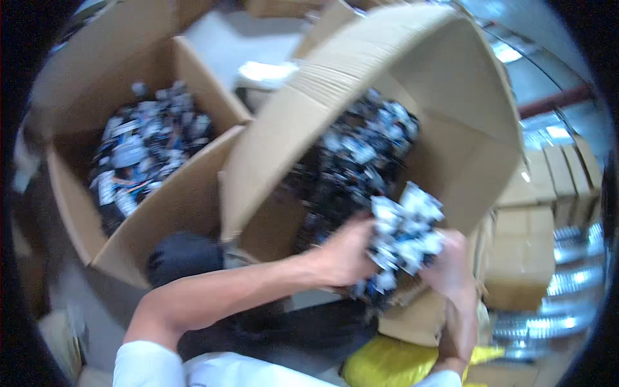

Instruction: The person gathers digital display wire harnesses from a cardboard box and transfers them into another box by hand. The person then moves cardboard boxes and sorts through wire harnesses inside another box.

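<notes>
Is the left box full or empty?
Partly full. The left box is open, and a pile of small packets covers its bottom, with bare walls above.

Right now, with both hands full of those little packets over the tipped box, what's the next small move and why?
Probably swing the bundle of packets left and lower it over the open carton. Both the left hand and the right hand cup it at the tilted box mouth, and the carton already holds the same packets, so a low release should keep loose ones from spilling.
</notes>
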Tool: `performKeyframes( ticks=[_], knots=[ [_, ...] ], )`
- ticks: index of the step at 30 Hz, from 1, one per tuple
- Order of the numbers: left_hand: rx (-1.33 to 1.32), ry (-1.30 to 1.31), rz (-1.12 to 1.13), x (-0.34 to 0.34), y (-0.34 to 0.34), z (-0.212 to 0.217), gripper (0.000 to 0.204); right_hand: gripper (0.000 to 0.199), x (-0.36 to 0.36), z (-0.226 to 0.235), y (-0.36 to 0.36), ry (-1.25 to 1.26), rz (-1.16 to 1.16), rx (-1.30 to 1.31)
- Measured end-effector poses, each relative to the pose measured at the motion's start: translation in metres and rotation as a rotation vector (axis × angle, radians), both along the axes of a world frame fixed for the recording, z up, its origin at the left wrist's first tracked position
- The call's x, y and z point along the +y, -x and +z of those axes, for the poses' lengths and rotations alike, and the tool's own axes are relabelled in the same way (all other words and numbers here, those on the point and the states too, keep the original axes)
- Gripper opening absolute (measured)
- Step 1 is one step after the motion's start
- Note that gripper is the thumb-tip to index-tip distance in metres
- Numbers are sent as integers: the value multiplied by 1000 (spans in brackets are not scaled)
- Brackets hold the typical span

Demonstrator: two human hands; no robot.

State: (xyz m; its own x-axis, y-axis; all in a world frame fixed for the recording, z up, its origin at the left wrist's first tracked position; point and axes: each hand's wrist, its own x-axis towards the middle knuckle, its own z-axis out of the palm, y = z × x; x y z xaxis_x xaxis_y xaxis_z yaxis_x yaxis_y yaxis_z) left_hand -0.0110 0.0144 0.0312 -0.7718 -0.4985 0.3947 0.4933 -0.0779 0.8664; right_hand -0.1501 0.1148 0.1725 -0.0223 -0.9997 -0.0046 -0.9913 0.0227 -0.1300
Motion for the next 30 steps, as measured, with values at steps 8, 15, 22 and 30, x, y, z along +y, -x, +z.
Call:
performKeyframes(
  ticks=[8, 15, 22, 30],
  knots=[
    [-95, 336, 211, -27, -95, 102, 36, 21, 7, 32, 25, 376, -453, -909],
    [-69, -59, 940, -171, -226, 122, 19, 20, -2, -21, 54, 276, -491, -972],
    [-3, -499, 1118, -333, -379, -10, 10, 20, -71, -72, 34, 9, -526, -1000],
    [-1477, 1065, 1266, -353, -402, -142, 34, 20, -136, -134, 88, -35, 38, -382]
  ],
)
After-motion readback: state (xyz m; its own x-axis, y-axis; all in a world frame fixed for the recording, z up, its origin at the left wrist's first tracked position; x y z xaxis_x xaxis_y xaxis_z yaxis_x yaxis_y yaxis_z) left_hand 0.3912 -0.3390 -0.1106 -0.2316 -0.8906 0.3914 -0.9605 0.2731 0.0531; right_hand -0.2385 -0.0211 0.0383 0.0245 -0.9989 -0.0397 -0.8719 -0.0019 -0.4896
